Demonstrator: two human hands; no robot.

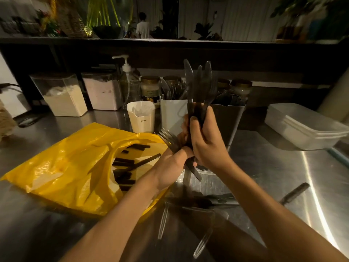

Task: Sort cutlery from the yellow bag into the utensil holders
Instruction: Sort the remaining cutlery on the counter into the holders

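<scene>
Desk [273,167]: steel, under both hands, with loose forks [164,220] lying on the person's side of them.
Yellow bag [66,167]: left of the left hand, mouth open, black-handled cutlery inside.
Utensil holders: white holder [172,114] and grey holder [228,120] just beyond the hands.
Right hand [207,137]: wrapped round a knife bundle [200,82], blades up.
Left hand [171,165]: grips a few forks [168,138] just below, tines slanting left.
Advice: probably best to square the handles, lower the knives handles-first into one holder, and keep the forks separate.

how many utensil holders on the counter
3: a small white plastic holder at left, a taller white holder beside it, a dark grey holder at right; more may be hidden.
</scene>
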